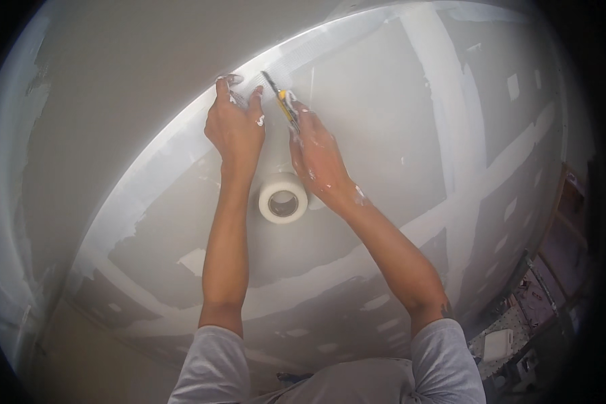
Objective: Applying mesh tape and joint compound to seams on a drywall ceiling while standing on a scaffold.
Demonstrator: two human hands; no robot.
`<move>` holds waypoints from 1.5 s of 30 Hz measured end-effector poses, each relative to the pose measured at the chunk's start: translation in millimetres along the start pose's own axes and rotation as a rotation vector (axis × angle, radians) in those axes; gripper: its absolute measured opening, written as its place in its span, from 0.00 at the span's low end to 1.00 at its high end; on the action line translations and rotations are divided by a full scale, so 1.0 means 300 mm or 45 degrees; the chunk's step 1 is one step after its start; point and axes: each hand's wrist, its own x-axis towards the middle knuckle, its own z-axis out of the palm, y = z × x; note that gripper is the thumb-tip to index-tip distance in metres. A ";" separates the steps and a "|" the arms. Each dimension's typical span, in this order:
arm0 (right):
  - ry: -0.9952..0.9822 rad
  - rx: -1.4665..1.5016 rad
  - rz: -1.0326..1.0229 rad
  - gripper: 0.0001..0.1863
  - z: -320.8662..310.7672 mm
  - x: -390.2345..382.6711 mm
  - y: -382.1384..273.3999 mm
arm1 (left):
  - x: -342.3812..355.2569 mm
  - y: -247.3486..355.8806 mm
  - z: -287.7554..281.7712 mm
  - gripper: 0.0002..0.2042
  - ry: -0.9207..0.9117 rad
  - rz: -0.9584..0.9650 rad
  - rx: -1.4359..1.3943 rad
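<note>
My right hand grips a yellow and dark utility knife, its blade pointing up and left at a strip of white mesh joint tape along the seam. To the left of the blade, my left hand has its fingertips on the tape, thumb and forefinger bent around it; part of the grip is hidden. Below and between my wrists hangs the white tape roll, its core facing me. White compound is smeared on the fingers of both hands and on my right wrist.
Grey drywall spreads ahead, crossed by white compound bands and patches. A curved-looking seam divides it from another grey surface at upper left. At lower right are a metal bar and a white container.
</note>
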 end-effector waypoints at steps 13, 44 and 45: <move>0.065 -0.086 -0.090 0.32 0.010 0.028 -0.019 | 0.000 -0.010 0.023 0.13 0.121 0.016 -0.036; 0.042 -0.427 -0.276 0.31 0.023 0.100 -0.017 | 0.024 -0.002 0.066 0.09 0.220 0.080 -0.165; -0.005 -0.443 -0.225 0.31 0.020 0.098 -0.026 | 0.021 -0.008 0.068 0.09 0.232 0.086 -0.165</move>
